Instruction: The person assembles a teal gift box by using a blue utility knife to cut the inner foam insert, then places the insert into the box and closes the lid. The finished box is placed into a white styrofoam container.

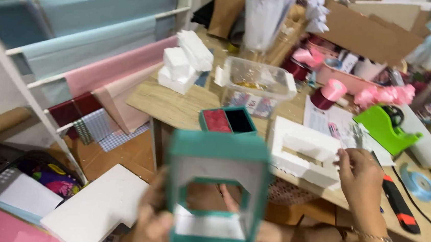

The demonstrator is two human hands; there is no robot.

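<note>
teal box frame low in the left hand, right hand up at the white foam block

the left hand (pixel 153 223) grips the teal window box (pixel 215 192) by its lower left edge, holding it upright below the table (pixel 175 107) edge, long axis vertical, open face toward the camera. the right hand (pixel 359 178) is raised to the right, fingers pinched on something small i cannot make out, just beside the white foam block (pixel 305 151). the small teal tray (pixel 227 120) with red and black halves lies on the table directly above the box, nearer the left hand.
</note>
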